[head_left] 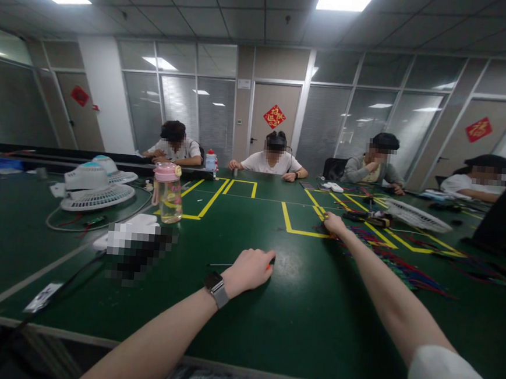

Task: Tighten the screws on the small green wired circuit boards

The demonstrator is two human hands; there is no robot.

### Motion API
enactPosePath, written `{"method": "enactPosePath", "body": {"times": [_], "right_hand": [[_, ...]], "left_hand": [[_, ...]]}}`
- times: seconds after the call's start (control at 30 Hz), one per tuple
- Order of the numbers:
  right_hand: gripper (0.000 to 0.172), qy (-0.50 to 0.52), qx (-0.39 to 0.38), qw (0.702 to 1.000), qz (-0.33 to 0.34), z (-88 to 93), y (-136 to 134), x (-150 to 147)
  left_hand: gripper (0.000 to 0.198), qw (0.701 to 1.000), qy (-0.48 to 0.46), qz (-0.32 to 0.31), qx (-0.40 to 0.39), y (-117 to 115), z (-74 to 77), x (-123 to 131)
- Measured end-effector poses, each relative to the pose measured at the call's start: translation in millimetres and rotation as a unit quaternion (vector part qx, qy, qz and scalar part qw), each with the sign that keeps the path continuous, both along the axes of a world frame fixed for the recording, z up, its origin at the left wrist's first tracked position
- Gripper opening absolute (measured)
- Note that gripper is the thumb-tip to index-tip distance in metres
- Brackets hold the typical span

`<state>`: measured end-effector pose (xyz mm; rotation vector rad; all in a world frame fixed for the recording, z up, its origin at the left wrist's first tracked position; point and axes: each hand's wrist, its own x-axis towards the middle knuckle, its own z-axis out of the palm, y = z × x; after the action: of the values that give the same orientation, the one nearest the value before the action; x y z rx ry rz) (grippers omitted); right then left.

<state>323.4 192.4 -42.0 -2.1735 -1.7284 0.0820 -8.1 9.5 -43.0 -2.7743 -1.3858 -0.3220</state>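
My left hand (250,269) rests closed on the green table (242,329), wrapped around a slim tool (221,264) with an orange-red handle; its thin metal shaft sticks out to the left. A watch sits on that wrist. My right hand (334,223) reaches far forward to the yellow tape line and lies on a bundle of red and blue wires (387,261) beside a small dark part (367,218). Its fingers are curled down; what they hold, if anything, is hidden.
A pink-capped water bottle (167,191) stands left of centre. White fan parts (93,188) and cables lie at the left, a fan grille (417,216) at the right. Several people sit along the far and right edges. A blurred object (137,244) lies near my left arm.
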Motion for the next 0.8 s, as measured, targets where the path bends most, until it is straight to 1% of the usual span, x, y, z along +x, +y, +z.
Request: {"method": "enactPosePath", "body": {"times": [0.2,0.37,0.53,0.63,0.8], "right_hand": [[0.03,0.014,0.02,0.999,0.028,-2.3,1,-7],[0.029,0.02,0.035,0.996,0.081,-0.3,-4,-17],[0.038,0.018,0.055,0.992,0.113,-1.9,-8,-37],[0.041,0.018,0.071,0.992,0.102,-6.3,-8,-51],[0.043,0.035,0.102,0.994,0.035,-11.1,-11,-71]], "left_hand": [[0.031,1.0,-0.005,-0.002,-0.014,-2,3.3,0],[0.031,1.0,-0.01,-0.005,-0.013,-3,3.9,0],[0.031,1.0,-0.017,-0.006,-0.018,-2,2.8,0],[0.031,1.0,-0.018,-0.006,-0.016,-2,3.6,1],[0.029,1.0,0.0,0.001,-0.008,-3,5.1,2]]}}
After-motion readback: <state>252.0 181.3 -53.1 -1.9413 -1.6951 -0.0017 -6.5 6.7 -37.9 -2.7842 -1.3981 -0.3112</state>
